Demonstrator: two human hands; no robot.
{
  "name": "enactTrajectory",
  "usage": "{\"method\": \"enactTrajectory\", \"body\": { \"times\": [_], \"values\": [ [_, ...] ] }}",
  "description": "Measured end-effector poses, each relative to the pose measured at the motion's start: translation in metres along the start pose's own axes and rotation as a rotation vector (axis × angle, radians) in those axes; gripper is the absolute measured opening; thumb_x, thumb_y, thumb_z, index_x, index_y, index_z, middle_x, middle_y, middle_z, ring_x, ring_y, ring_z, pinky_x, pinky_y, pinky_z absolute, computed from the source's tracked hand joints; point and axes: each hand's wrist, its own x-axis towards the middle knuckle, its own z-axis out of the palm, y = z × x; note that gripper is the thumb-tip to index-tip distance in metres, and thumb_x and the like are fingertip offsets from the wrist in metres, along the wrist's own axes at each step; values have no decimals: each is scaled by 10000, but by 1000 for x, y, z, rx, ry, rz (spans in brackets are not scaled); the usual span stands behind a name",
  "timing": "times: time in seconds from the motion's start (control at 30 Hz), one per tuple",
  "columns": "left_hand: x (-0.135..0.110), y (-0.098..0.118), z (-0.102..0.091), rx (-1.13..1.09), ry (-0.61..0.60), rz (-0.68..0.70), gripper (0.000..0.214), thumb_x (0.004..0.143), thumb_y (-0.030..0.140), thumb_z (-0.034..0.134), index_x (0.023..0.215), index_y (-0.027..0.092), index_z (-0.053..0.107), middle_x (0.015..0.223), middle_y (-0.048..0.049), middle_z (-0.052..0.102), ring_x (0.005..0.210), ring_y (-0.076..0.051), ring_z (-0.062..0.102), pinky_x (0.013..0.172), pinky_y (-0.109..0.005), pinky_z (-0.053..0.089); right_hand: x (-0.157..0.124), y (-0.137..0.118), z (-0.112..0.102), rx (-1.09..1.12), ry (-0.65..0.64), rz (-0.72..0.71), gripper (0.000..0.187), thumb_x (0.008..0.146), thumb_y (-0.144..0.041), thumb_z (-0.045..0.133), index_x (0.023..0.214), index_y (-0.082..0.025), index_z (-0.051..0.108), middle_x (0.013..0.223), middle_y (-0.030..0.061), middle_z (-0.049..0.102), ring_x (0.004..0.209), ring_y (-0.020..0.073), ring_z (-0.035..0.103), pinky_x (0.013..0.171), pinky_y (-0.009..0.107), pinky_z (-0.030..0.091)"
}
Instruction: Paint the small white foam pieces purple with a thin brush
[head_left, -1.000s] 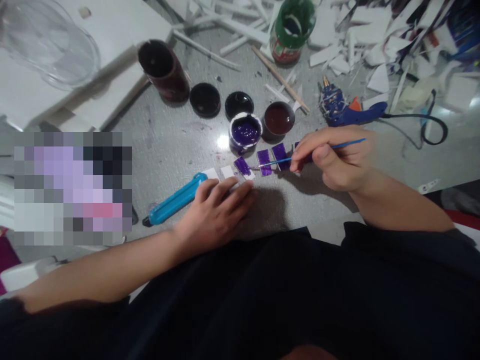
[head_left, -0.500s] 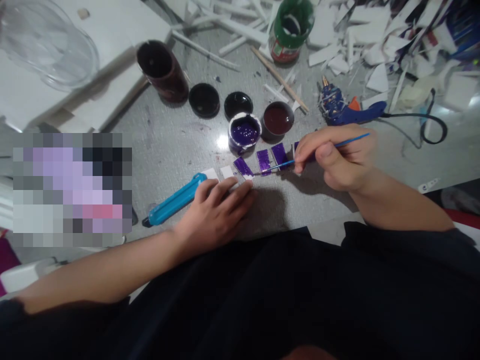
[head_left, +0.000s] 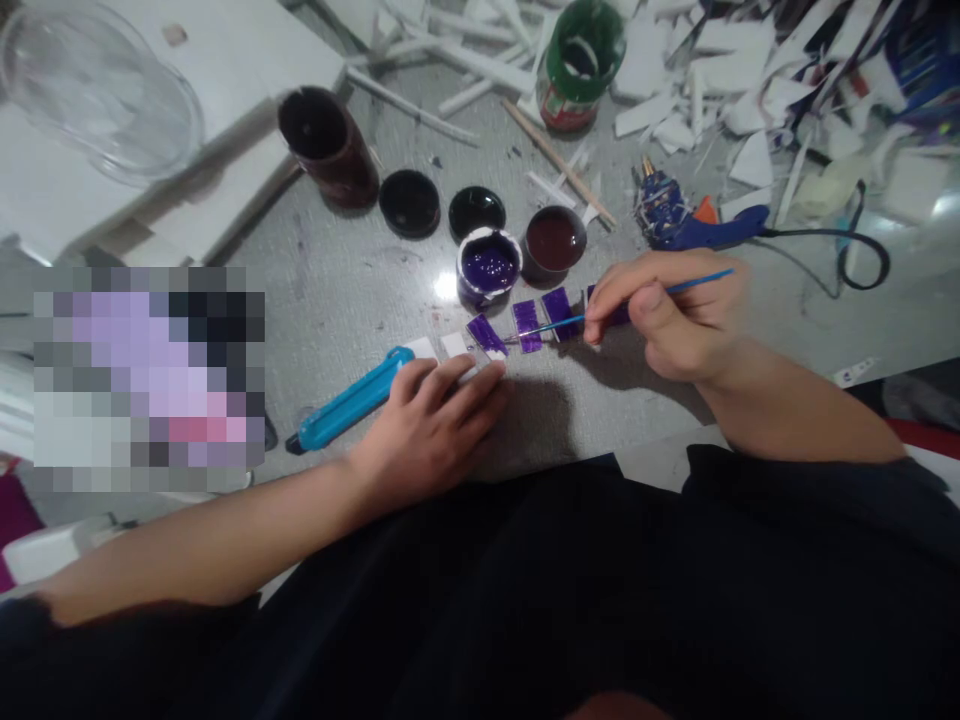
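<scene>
My right hand (head_left: 667, 320) pinches a thin blue paintbrush (head_left: 697, 282), its tip resting near a row of small purple-painted rectangles (head_left: 529, 325). Flat on the table, my left hand (head_left: 431, 425) presses its fingertips on the near end of a partly painted white piece (head_left: 487, 338). Two unpainted white pieces (head_left: 439, 346) lie just left of it. An open pot of purple paint (head_left: 489, 265) stands behind the row, a pot of dark red paint (head_left: 553, 242) beside it.
A light blue utility knife (head_left: 349, 400) lies by my left hand. Two black lids (head_left: 442, 205), a dark jar (head_left: 328, 145), a green-rimmed jar (head_left: 581, 60), a blue glue gun (head_left: 694, 225) with cord and white foam scraps (head_left: 705, 80) fill the back.
The brush tip has shifted slightly along the purple pieces; my right hand moved a little. My left hand has stayed put.
</scene>
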Motion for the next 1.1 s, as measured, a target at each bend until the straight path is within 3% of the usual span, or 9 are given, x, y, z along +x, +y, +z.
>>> {"method": "enactTrajectory", "body": {
  "times": [0.1, 0.27, 0.47, 0.57, 0.7, 0.9, 1.0, 1.1],
  "values": [
    [1, 0, 0, 1, 12, 5, 487, 1178, 408, 671, 1598, 203, 808, 1607, -118, 819, 1416, -369, 638, 1156, -516, 492, 2, 1, 0, 27, -39, -15, 317, 1208, -394, 694, 1049, -234, 916, 738, 5, 798, 576, 120, 731, 541, 254, 546],
    [2, 0, 0, -6, 41, 6, 461, 1191, 395, 652, 1564, 186, 825, 1592, -117, 824, 1412, -367, 625, 1141, -516, 493, 0, 0, 1, 37, 39, 10, 290, 1183, -433, 750, 1048, -255, 934, 757, 24, 815, 605, 142, 749, 552, 268, 578],
    [-1, 0, 1, -17, 21, 2, 499, 1155, 394, 705, 1599, 192, 808, 1612, -135, 805, 1432, -382, 613, 1148, -523, 499, 5, 0, -1, 42, -105, -22, 312, 1205, -394, 722, 1069, -184, 909, 738, 38, 816, 621, 109, 774, 587, 182, 590],
    [-2, 1, 2, -27, 13, 0, 511, 1162, 389, 699, 1622, 186, 792, 1620, -135, 800, 1435, -381, 617, 1153, -526, 502, 4, -2, -1, 42, -71, 0, 346, 1203, -434, 723, 1027, -199, 906, 724, 33, 803, 603, 115, 759, 586, 207, 592],
    [-2, 1, 3, -36, 9, -4, 513, 1167, 398, 702, 1629, 194, 790, 1610, -144, 802, 1441, -386, 620, 1159, -529, 500, 2, -5, -1, 44, -73, 81, 336, 1209, -462, 703, 1115, -230, 927, 833, 57, 863, 680, 141, 802, 587, 236, 612],
    [-1, 1, 3, -8, 37, 3, 483, 1170, 392, 688, 1595, 195, 810, 1595, -127, 813, 1438, -377, 612, 1148, -524, 494, 0, -2, -1, 43, -83, 34, 355, 1217, -460, 694, 1077, -229, 923, 749, 21, 817, 625, 121, 751, 594, 239, 590],
    [0, 1, 3, -3, 52, 8, 466, 1161, 384, 699, 1562, 181, 825, 1585, -132, 816, 1425, -377, 607, 1138, -528, 489, 0, -3, 0, 80, -47, 76, 325, 1207, -456, 707, 1125, -249, 944, 810, 52, 851, 661, 151, 773, 579, 267, 600],
    [1, 1, 3, -7, 54, 11, 473, 1156, 387, 707, 1560, 169, 823, 1581, -140, 815, 1414, -378, 608, 1133, -525, 488, 0, -4, 0, 110, -91, 124, 335, 1196, -501, 719, 1171, -263, 952, 885, 75, 883, 707, 168, 801, 584, 275, 622]
  ]
}}
